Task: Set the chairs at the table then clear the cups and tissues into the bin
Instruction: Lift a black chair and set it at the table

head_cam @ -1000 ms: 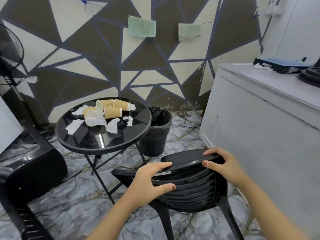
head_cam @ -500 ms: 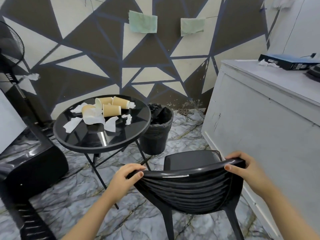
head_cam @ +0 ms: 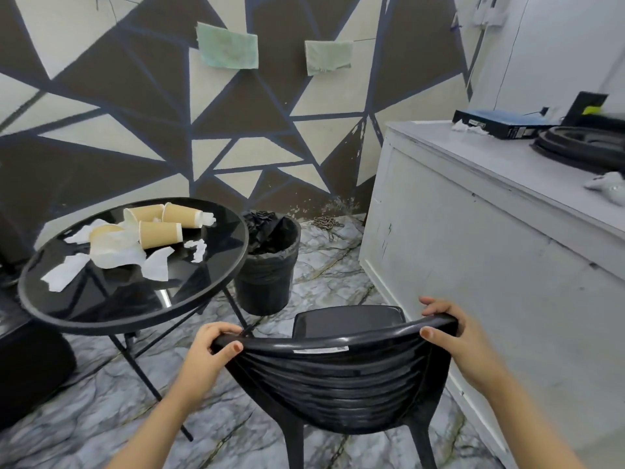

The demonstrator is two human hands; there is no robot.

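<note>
Two hands on one black chair (head_cam: 338, 377): left hand (head_cam: 209, 350) wrapped round the top rail's left end, right hand (head_cam: 449, 330) clamped on its right end. Chair stands upright low centre, rail running 9-to-3, seat pointing to 12. Round black counter (head_cam: 50, 313) lies at about 10 o'clock from the chair, left hand nearer it. Chair likely needs swinging left to face it. Four paper cups (head_cam: 159, 233) and tissues (head_cam: 61, 275) lie on top, uncleared. Lined bin (head_cam: 267, 275) at 12, just beside the counter's rim.
</note>
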